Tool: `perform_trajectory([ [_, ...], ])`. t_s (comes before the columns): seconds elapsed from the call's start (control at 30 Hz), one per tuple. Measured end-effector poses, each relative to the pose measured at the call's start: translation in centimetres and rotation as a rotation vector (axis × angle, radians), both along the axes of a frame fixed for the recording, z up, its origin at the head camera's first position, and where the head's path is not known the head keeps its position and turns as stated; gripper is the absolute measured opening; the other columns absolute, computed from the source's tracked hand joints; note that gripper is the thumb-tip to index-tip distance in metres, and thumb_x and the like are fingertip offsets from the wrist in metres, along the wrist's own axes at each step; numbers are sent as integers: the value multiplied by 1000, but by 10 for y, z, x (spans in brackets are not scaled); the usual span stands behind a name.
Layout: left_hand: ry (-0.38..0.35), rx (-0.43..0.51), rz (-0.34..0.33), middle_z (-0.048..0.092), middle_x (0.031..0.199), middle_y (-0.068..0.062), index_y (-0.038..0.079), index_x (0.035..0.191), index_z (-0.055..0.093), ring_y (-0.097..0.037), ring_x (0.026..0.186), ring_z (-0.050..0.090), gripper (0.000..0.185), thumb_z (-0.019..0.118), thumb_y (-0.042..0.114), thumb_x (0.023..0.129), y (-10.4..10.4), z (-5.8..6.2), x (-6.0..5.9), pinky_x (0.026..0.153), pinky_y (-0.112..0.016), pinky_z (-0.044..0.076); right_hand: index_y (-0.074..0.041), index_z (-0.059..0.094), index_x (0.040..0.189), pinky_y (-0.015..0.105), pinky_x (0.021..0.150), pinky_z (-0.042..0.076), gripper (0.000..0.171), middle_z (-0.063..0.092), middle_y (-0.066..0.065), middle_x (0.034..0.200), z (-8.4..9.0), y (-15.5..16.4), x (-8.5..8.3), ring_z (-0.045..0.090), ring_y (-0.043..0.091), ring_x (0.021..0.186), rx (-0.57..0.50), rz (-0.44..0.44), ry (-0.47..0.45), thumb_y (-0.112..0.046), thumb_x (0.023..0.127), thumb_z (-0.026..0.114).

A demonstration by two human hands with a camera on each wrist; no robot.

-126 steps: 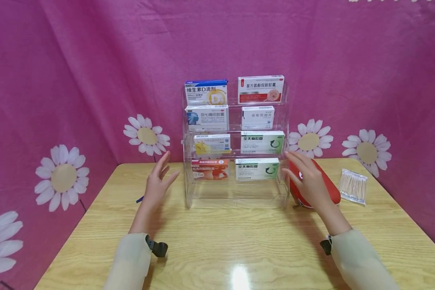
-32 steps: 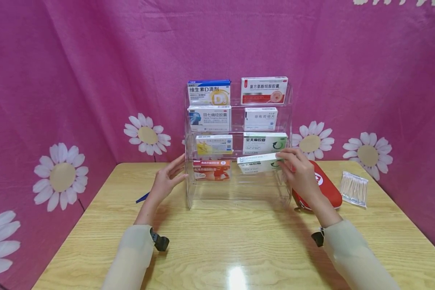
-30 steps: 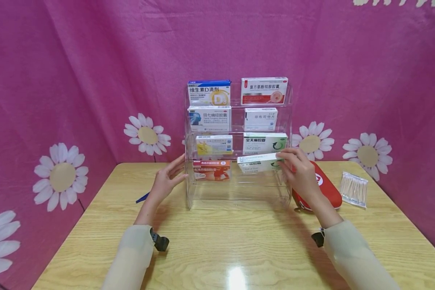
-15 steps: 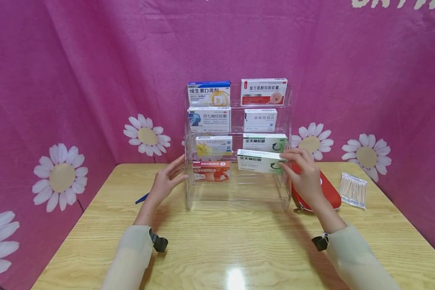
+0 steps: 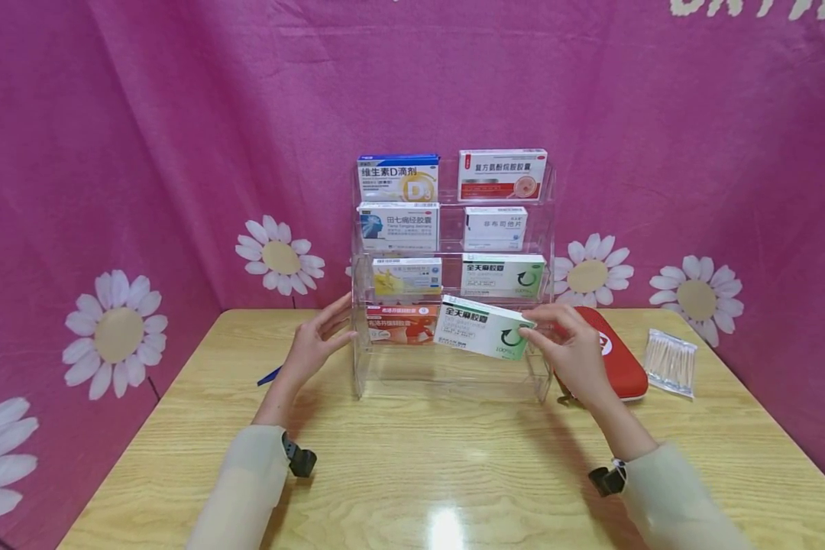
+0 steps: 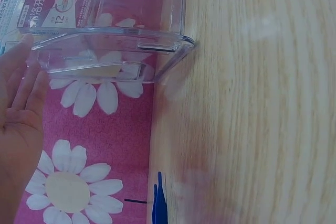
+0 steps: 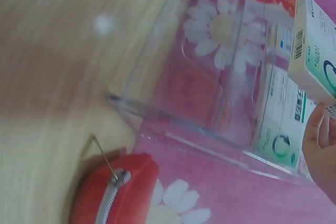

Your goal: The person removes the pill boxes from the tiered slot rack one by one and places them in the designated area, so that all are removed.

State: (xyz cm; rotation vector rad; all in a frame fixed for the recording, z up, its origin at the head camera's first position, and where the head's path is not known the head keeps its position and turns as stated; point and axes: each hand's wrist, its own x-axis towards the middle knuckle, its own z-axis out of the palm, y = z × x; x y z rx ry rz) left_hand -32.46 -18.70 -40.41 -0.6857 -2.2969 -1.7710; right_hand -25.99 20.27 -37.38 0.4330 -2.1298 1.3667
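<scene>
My right hand (image 5: pixel 576 353) pinches the right end of a white and green medicine box (image 5: pixel 477 327) between thumb and fingers. The box hangs tilted, its right end lower, in front of the bottom tier of a clear acrylic display rack (image 5: pixel 447 386). A matching green and white box (image 5: pixel 502 276) sits one tier higher. In the right wrist view the held box (image 7: pixel 315 51) stands away from the rack's tiers. My left hand (image 5: pixel 315 347) touches the rack's left side with extended fingers. Beside it on the bottom tier is a red medicine box (image 5: pixel 400 326).
Several other medicine boxes, including a blue-topped one (image 5: pixel 399 179), fill the upper tiers. A red zippered case (image 5: pixel 622 367) lies right of the rack, then a pack of cotton swabs (image 5: pixel 670 363). Blue tweezers (image 6: pixel 159 203) lie on the table at left. A pink curtain stands behind.
My right hand took hold of the bottom-right green and white box, tipped it, and drew it out toward me. My left hand moved right onto the rack's side and stayed there.
</scene>
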Motion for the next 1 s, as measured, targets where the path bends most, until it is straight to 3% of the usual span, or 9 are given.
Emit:
perform_trajectory([
  [0.4,6,-15,13,47,149,-20,7,149,42,-38,133,50,66,66,-3,89,-1,-1,0,108,-45,47,2,72,98,11,74,60,20,63,16,98,-21,-32,7,62,-6,85,-16,177,-46,3,79,77],
  [0.57,6,-16,10,47,149,-20,7,149,41,-38,133,51,66,66,-3,89,-1,0,1,108,-47,47,3,72,95,16,74,62,19,64,19,97,-29,-50,9,61,-4,87,-6,258,-47,5,78,77],
  [1.0,23,-16,13,47,149,-21,6,148,42,-38,132,51,65,66,-4,89,0,0,1,105,-42,50,-1,72,91,20,72,63,14,65,14,93,-45,-89,19,62,1,82,83,345,-185,0,78,78],
])
